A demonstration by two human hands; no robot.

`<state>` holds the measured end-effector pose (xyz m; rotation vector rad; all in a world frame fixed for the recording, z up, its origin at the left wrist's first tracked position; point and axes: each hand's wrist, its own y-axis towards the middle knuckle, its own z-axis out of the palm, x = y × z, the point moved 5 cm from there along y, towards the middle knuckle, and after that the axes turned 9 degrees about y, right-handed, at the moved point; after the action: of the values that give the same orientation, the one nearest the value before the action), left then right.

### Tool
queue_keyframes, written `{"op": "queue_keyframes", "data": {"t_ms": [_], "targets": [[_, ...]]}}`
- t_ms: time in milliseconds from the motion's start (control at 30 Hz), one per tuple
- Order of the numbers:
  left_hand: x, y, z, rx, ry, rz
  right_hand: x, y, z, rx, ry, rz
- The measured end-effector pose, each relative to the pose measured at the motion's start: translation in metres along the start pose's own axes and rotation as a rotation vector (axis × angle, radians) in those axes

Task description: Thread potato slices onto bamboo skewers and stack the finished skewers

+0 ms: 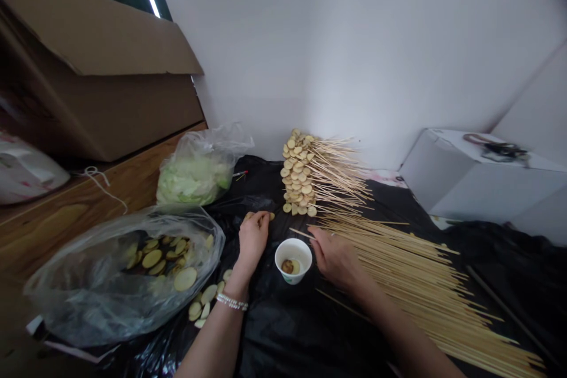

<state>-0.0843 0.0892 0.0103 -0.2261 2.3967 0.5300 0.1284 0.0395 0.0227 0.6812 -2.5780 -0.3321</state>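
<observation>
My left hand point(254, 237), with a beaded bracelet at the wrist, is closed around pale potato slices point(271, 216) that peek out at its fingertips. A wooden skewer point(301, 233) is pinched in my right hand point(333, 255), its tip pointing left toward the other hand. Between and just below the hands stands a white paper cup point(293, 260) with a few pieces inside. Behind them, skewered slices point(300, 174) lie stacked in a pile, sticks to the right. Many bare skewers point(411, 271) spread beneath and beyond my right forearm.
An open clear bag of slices point(133, 301) lies at left, with loose slices point(208, 294) beside it. Behind is a bag of chopped greens point(195, 177). A cardboard box point(119, 112) stands back left, a white box point(447, 171) at right. Black plastic point(283, 331) covers the surface.
</observation>
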Motion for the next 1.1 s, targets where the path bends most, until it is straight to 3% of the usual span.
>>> {"op": "queue_keyframes", "data": {"t_ms": [167, 333, 600, 800, 933, 1100], "targets": [[0.005, -0.004, 0.02, 0.186, -0.539, -0.231, 0.011, -0.002, -0.013, 0.16, 0.27, -0.085], [-0.011, -0.018, 0.037, 0.374, -0.886, -0.323, 0.025, -0.003, -0.03, 0.209, 0.465, -0.14], [-0.015, -0.026, 0.045, 0.51, -1.032, -0.507, 0.04, -0.008, -0.025, 0.27, 0.467, -0.137], [-0.017, -0.03, 0.046, 0.582, -1.099, -0.579, 0.044, -0.009, -0.034, 0.347, 0.613, -0.11], [-0.015, -0.032, 0.048, 0.601, -1.131, -0.63, 0.023, -0.002, -0.038, 0.266, 0.595, 0.029], [-0.015, -0.031, 0.051, 0.64, -1.185, -0.629, -0.004, 0.005, -0.024, 0.048, 0.129, 0.127]]}}
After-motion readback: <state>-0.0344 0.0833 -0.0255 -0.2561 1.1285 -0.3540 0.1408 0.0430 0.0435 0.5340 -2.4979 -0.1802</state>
